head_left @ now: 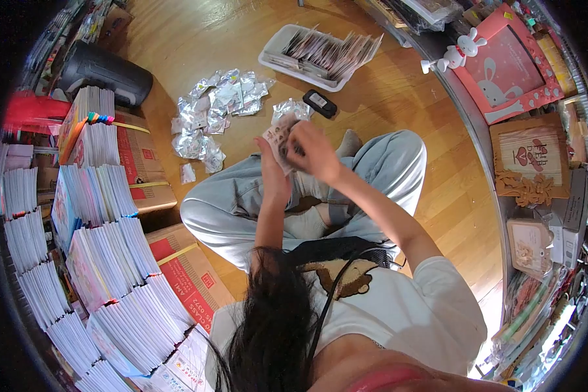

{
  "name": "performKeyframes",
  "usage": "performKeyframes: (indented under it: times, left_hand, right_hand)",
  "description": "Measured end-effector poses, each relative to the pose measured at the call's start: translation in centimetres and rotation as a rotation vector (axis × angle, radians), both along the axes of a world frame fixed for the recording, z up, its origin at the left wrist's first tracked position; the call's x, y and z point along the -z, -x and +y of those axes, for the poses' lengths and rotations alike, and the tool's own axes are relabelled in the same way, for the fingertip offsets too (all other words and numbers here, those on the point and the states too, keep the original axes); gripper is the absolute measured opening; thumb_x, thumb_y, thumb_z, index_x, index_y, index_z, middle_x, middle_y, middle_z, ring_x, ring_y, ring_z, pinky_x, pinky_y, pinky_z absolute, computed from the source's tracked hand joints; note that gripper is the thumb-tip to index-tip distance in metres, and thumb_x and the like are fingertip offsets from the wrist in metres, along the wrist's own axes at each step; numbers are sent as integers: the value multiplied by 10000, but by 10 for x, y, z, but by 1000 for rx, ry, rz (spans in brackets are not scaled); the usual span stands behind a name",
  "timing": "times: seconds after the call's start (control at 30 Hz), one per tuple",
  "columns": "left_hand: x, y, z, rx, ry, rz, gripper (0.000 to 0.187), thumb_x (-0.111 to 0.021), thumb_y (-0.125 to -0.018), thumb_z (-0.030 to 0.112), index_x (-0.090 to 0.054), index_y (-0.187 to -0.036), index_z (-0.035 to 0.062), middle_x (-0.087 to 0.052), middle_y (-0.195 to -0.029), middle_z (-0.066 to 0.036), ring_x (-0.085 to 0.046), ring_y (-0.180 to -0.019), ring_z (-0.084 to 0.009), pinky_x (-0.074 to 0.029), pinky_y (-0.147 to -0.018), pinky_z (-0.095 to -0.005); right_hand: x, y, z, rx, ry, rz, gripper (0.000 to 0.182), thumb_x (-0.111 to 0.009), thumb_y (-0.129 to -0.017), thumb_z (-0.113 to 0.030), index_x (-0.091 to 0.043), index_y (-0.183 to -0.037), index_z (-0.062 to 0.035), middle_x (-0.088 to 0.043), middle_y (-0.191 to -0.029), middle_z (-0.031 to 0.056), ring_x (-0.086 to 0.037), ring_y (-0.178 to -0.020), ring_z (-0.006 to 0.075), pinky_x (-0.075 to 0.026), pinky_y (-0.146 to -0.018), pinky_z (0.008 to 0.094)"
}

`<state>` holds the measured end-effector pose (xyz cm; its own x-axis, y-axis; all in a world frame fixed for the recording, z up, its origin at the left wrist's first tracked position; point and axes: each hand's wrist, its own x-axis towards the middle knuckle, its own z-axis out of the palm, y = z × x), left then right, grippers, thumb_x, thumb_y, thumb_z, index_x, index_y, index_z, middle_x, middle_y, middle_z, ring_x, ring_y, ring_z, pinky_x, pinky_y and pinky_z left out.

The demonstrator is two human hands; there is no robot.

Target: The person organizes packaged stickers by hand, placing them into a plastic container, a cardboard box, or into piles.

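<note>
My left hand (pixel 270 159) is closed around the edge of a small pale card (pixel 279 138) with dark spots, held up above my crossed legs. The fingers of my right hand (pixel 315 151) are bent in against the card's face, and their tips are partly hidden. Just beyond the hands lie a few shiny clear packets (pixel 291 108) and a black oblong object (pixel 320 103) with a white label. A larger spread of silvery packets (pixel 232 95) covers the floor to the left.
A white plastic tray (pixel 272 64) packed with upright cards stands ahead. Stacks of booklets (pixel 108 268) and brown cartons (pixel 188 264) line the left, with a black cylinder (pixel 104 75) behind. Along the right, a shelf holds a pink bunny frame (pixel 496 108) and a wooden frame (pixel 503 140).
</note>
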<state>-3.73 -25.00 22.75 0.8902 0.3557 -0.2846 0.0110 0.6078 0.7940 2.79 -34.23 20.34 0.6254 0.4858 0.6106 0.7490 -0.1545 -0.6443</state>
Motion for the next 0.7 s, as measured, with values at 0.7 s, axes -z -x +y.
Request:
performKeyframes:
  times: [0.7]
  left_hand:
    - [62,-53,40,-183,-251,135,476,-422,-914,430,-513,-1073,-9,-607,-934,-87,-593,-836,-171,-470,-742,-306]
  right_hand:
    - [64,-32,-69,356,129,352,154,-625,-753,-122,-517,-769,-13,-521,-774,148,-528,-764,332,-432,-666,398]
